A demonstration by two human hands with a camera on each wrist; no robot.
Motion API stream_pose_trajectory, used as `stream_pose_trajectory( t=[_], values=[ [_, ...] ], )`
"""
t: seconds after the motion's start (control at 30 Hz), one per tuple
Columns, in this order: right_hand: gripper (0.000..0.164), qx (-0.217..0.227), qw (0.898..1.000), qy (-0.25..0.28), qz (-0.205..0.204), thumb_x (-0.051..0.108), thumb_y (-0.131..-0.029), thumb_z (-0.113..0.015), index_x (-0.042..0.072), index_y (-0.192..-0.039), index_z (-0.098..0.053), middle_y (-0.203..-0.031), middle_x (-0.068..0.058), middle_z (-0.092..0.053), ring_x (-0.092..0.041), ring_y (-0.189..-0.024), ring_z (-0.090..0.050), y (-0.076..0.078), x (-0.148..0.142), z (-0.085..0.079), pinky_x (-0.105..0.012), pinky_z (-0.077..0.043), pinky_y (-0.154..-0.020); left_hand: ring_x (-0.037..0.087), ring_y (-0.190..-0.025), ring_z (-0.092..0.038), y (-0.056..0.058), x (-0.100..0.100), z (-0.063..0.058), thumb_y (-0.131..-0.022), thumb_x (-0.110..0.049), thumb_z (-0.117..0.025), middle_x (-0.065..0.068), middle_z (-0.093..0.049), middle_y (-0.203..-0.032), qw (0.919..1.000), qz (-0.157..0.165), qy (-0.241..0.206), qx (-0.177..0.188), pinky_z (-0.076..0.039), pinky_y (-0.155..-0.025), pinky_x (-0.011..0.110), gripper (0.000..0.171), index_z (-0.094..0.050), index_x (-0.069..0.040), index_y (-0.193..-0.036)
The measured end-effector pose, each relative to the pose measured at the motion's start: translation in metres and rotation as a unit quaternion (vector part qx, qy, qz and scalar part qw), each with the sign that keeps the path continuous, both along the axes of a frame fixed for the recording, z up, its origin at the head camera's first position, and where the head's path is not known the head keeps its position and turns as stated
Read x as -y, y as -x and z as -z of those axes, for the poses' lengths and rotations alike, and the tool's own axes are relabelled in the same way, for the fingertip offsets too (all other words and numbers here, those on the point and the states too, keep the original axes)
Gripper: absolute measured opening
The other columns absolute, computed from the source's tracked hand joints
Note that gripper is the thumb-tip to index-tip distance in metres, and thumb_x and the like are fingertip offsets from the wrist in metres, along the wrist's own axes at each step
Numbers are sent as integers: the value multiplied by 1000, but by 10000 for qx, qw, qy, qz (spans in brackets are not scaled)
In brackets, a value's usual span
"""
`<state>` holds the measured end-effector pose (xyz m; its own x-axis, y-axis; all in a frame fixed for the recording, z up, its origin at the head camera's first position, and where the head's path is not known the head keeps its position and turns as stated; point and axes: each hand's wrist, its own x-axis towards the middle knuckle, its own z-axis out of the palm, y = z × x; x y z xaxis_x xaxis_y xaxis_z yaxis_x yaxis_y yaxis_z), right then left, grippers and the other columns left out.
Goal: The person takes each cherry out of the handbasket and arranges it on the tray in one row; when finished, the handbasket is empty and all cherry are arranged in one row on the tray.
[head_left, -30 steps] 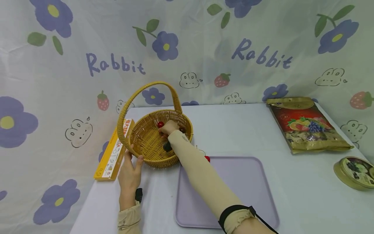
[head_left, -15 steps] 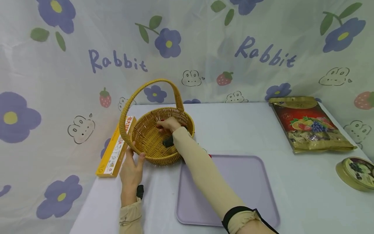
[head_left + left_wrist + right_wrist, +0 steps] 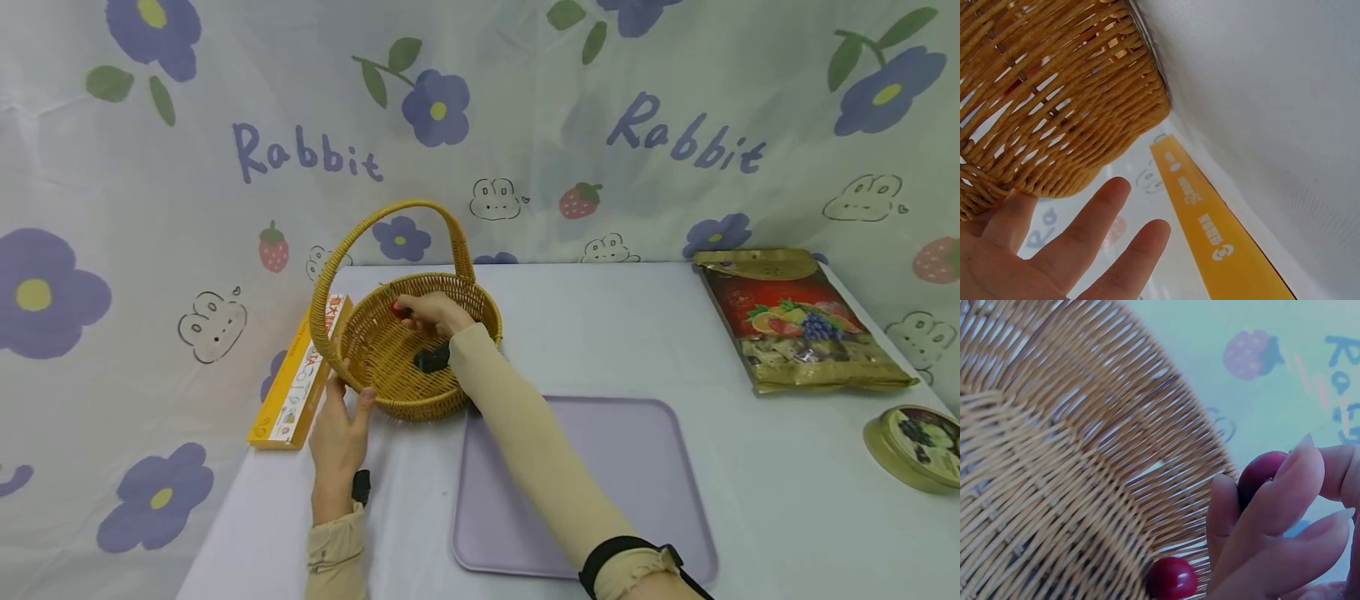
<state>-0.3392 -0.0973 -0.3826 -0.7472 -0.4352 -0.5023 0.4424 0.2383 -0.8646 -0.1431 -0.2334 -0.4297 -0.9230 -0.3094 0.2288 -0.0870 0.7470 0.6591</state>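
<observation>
A round wicker basket (image 3: 397, 367) with a tall arched handle stands at the table's middle left. My left hand (image 3: 339, 437) holds its near left rim, thumb on the rim. In the left wrist view, one finger presses against the weave while two other fingers (image 3: 1088, 234) reach out free of it. My right hand (image 3: 433, 312) is inside the basket's opening, near the back wall. Between its fingertips it pinches a red cherry (image 3: 1262, 475). A second cherry (image 3: 1172, 578) lies in the basket below that hand. The forearm hides the basket's right side.
A lilac tray (image 3: 600, 483) lies at the front under my right forearm. Left of the basket is a long yellow box (image 3: 300, 383). A gold-and-red fruit-printed bag (image 3: 802, 321) and a round gold tin (image 3: 915, 446) sit at the right.
My right hand has come up from low in the basket toward its back left, with a cherry now showing at the fingertips. The red fruit by the tray's back edge has gone behind the forearm.
</observation>
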Motion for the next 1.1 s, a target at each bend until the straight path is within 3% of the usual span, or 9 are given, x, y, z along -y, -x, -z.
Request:
stream_pose_trajectory(
  t=[0.2,0.47,0.73,0.97,1.1],
  values=[
    [40,98,9956,925,64,26,-95,-59,-3,-122,-64,-66,0,-63,1,-41,-46,-8,-19,-12,-11,-33,-39,49,-120,-54,1,-4,1,-101,-53,-37,26,-50,-141,10000,-15,35,-40,-43,-85,65,65,-30,-12,-151],
    [23,23,9910,1319,243,24,-96,-58,8,-109,-67,-86,-3,-66,1,-47,-49,-16,-53,-14,-10,-36,-41,51,-116,-55,-1,-3,2,-101,-52,-39,26,-50,-141,9999,-107,26,14,-43,-82,66,63,-29,-15,-152],
    [26,-134,9921,1175,421,25,-96,-55,7,-114,-61,-93,-3,-66,-2,-50,-46,-27,-93,-12,-13,-35,-43,51,-118,-54,-1,-5,7,-101,-48,-42,28,-50,-140,9998,-165,-9,81,-43,-83,66,62,-30,-12,-151],
    [28,-644,9946,617,525,30,-95,-58,7,-110,-53,-119,-19,-66,-4,-53,-47,-37,-129,-15,-15,-36,-48,52,-117,-54,3,-3,6,-101,-49,-41,30,-50,-139,9997,-229,83,69,-43,-81,66,63,-28,-13,-152],
    [29,-697,9951,342,614,31,-94,-58,8,-110,-52,-109,-10,-68,-7,-56,-49,-42,-147,-14,-17,-36,-48,51,-120,-53,3,-2,6,-101,-50,-40,29,-49,-140,9997,-214,41,119,-41,-83,67,64,-27,-14,-153]
  ],
)
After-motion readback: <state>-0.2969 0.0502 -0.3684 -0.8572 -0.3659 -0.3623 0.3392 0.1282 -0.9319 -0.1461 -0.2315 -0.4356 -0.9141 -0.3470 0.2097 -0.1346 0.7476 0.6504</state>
